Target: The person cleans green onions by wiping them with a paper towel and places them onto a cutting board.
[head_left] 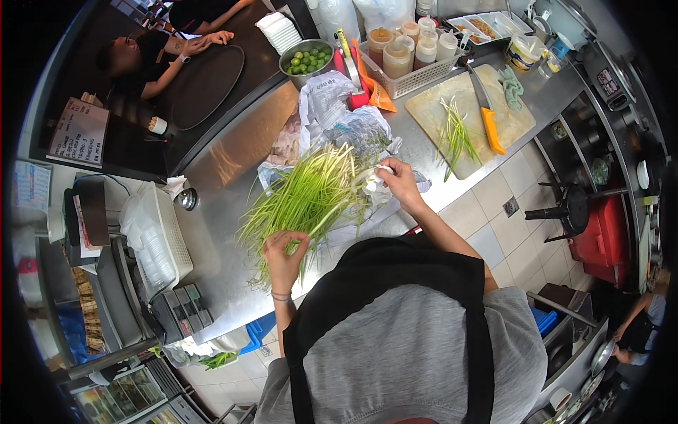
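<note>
A large heap of spring onions (312, 185) lies on crumpled printed paper (326, 98) over a steel counter (212, 222). Pinched between the thumb and fingers of my left hand (286, 254) is a spring onion stalk, near the heap's leafy end. My right hand (402, 180) holds a crumpled white paper towel (377, 185) beside the pale root ends. A smaller bunch of spring onions (456, 135) rests on a worn cutting board (418, 106) to the right. On the same board lies a knife with an orange handle (492, 131).
A steel bowl of limes (307, 59) and a basket of sauce bottles (405, 82) stand along the back. A green cloth (511, 87) touches the board. To the left are a white plastic basket (175, 238) and a call bell (186, 199). People are visible at upper left and far right.
</note>
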Demonstrator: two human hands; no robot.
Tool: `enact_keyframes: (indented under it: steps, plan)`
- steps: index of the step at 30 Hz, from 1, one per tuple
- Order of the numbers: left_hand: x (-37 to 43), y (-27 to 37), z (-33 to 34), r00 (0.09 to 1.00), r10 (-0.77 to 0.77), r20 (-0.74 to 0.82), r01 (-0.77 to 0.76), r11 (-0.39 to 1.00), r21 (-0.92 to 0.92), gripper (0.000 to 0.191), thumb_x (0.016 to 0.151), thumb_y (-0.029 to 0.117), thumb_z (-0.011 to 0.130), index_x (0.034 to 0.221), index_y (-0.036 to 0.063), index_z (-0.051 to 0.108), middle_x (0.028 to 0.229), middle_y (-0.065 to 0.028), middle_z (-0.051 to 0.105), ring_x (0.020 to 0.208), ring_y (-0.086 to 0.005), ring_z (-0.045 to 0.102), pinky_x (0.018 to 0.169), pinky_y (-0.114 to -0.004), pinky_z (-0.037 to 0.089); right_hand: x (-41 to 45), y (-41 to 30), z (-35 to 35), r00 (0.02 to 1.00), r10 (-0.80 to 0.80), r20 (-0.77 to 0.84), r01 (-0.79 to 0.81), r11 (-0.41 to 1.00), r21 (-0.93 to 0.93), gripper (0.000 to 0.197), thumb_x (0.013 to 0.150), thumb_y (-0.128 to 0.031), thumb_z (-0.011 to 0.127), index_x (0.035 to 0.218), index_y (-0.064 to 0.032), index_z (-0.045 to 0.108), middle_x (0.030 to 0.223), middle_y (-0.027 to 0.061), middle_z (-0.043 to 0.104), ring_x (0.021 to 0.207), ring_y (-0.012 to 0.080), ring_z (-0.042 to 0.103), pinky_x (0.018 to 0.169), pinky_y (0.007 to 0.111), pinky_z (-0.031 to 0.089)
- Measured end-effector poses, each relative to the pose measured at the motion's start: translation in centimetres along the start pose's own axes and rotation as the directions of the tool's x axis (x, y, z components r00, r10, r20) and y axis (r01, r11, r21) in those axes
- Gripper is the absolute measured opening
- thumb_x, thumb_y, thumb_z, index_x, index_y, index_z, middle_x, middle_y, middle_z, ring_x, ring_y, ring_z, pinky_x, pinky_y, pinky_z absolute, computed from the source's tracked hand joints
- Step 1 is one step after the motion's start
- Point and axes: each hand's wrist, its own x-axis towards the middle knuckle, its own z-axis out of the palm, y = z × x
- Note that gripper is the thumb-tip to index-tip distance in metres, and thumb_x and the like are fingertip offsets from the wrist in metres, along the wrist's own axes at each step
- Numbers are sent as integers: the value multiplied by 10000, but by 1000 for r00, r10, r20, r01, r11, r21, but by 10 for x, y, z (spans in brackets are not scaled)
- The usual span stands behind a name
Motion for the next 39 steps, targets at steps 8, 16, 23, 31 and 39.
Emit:
enact_keyframes:
  steps: [8, 16, 23, 31, 39]
  plan:
    - [15, 34, -10, 998, 24, -55, -38, 966, -256, 80, 735, 49, 667, 800, 16, 635, 805, -72, 635, 800, -167, 573, 747, -282, 421, -10, -33, 1, 927, -300, 225, 370, 833, -411, 235, 704, -66, 649, 923, 9, 605, 753, 108, 565, 668, 213, 554, 601, 300, 434]
    - [48, 52, 79, 965, -144, 219, 262, 573, -777, 133, 801, 52, 616, 910, -16, 581, 820, -64, 619, 692, -134, 617, 586, -218, 486, -21, -52, 8, 966, -61, 250, 207, 761, -615, 150, 736, -47, 643, 834, -14, 535, 800, 105, 588, 692, 242, 596, 577, 308, 461]
    - [62, 39, 110, 935, -144, 324, 350, 533, -771, 96, 810, 49, 574, 873, -24, 577, 800, -78, 620, 681, -141, 627, 515, -228, 497, -29, -33, 11, 896, 286, 340, -417, 806, 420, 84, 788, -88, 642, 831, -60, 576, 807, 18, 607, 728, 92, 575, 623, 237, 462]
    - [53, 38, 111, 930, -41, 365, 283, 713, -641, 95, 803, 55, 589, 843, -31, 579, 733, -71, 626, 656, -121, 625, 472, -205, 473, -28, -5, 18, 918, 297, 263, -390, 799, 457, 126, 731, -21, 678, 805, -42, 578, 782, 57, 608, 653, 115, 563, 596, 230, 467]
    - [36, 44, 87, 943, -51, 328, 234, 803, -547, 100, 797, 38, 599, 842, -45, 566, 720, -69, 617, 622, -123, 625, 442, -191, 456, -19, -14, 11, 909, 381, 169, -403, 702, 587, 383, 674, 35, 706, 916, -56, 423, 732, 63, 570, 630, 138, 564, 578, 248, 482]
